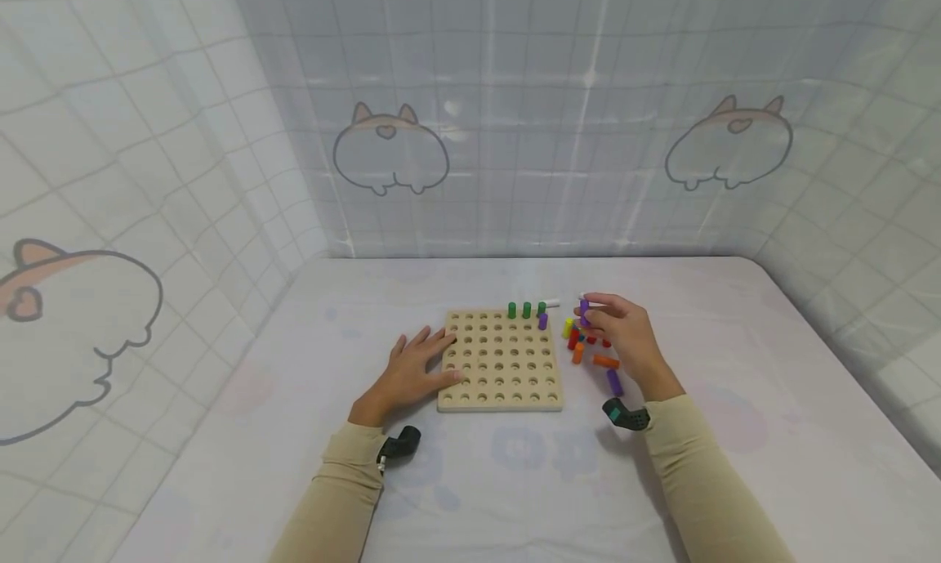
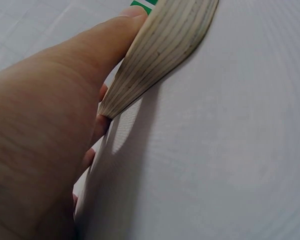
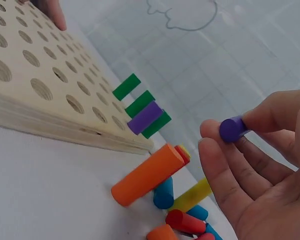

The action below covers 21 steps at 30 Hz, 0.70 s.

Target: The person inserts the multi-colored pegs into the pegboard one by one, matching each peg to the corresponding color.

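Note:
A wooden pegboard (image 1: 498,359) with rows of round holes lies flat on the table. Three green pegs (image 1: 527,310) and one purple peg (image 3: 145,117) stand in holes at its far right corner. My left hand (image 1: 413,373) rests on the board's left edge, fingers spread and thumb on top. In the left wrist view the thumb lies along the layered side of the board. Just right of the board, my right hand (image 1: 626,334) pinches another purple peg (image 3: 233,129) between thumb and fingers, raised above the loose pegs.
Right of the board are loose pegs: an upright orange peg (image 3: 147,175), a yellow peg (image 3: 191,195), a blue peg (image 3: 163,193), a red peg (image 3: 184,221) and a lying purple peg (image 1: 614,382). A white peg (image 1: 551,303) lies behind the board. Tiled-pattern curtains surround the table.

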{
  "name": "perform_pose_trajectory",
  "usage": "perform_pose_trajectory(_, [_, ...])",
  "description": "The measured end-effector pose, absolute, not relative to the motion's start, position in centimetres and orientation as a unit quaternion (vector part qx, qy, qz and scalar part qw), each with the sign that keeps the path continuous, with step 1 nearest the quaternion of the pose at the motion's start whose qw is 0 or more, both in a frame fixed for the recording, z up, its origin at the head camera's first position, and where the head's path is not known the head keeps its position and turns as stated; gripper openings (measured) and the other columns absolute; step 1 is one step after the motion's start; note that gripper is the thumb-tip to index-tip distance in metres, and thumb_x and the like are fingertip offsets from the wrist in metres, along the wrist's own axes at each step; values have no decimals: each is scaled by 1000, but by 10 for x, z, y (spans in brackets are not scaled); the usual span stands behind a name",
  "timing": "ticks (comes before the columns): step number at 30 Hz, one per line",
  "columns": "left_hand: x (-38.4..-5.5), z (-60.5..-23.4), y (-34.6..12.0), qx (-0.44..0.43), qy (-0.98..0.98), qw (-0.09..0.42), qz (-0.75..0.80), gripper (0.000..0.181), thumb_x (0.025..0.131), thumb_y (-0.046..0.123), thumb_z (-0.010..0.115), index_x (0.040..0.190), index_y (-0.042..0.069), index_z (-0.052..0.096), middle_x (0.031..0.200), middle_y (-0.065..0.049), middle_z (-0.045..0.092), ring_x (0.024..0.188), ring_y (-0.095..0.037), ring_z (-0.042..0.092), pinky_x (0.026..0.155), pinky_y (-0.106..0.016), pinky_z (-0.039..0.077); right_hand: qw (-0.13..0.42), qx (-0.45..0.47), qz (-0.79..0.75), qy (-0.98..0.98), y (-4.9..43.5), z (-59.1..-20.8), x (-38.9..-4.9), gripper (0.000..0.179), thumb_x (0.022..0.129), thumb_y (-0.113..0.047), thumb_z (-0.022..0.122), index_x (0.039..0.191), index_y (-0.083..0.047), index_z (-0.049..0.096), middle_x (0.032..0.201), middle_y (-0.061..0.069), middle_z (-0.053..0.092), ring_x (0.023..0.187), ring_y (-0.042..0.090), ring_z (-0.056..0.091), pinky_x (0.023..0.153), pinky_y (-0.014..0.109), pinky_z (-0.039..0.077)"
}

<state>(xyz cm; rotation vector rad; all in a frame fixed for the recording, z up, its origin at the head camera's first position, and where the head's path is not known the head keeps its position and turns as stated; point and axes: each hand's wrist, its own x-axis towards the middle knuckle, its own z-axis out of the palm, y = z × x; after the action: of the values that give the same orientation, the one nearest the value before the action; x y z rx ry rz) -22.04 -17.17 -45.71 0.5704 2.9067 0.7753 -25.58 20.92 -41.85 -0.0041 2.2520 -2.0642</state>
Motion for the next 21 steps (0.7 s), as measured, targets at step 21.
perform_pose_trajectory(21, [-214,-449,-170,180,949,43,255,85,90,68,59,156,18,39,161,-6,32,153,-29,13,119,-56,-4,59,-49,-659,749,185,-407,-274,43,100,-13,64,140,-2,54,123,19,63,110,32,68,95,40,53])
